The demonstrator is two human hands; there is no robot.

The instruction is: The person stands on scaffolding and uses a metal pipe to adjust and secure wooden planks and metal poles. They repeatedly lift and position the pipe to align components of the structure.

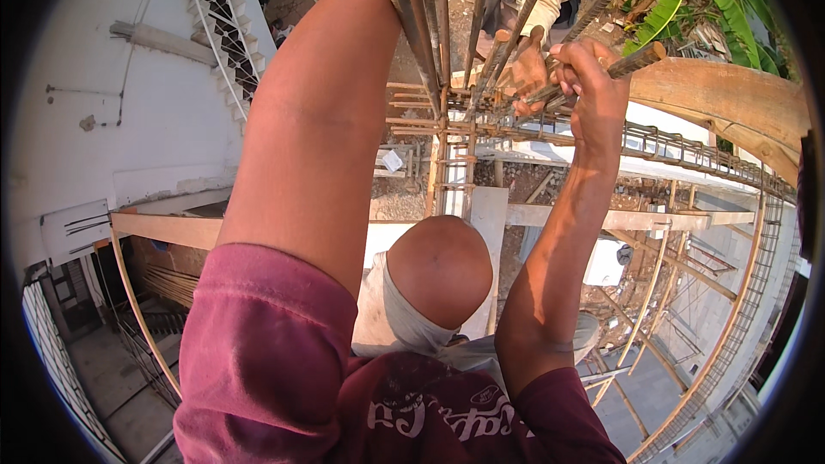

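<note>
My right hand (596, 84) is closed around a rusty steel rebar (638, 61), whose cut end sticks out past my fist to the right. Close to its left, a co-worker's hand (529, 69) reaches in among the bars; whether it grips one I cannot tell. My left arm (314, 112) stretches up past the top edge, so that hand is out of sight. Beside this arm stand several upright rebars (414, 39), rising from a joint of tied bars (455, 112) in front of my bare knee (440, 271).
A long rebar cage (679, 146) curves off to the right, beside a wooden board (718, 103). Timber planks (601, 216) and poles stand over the rubble-strewn ground far below. A white wall (112, 112) and stairs (225, 30) are at left; banana leaves (713, 0) grow at top right.
</note>
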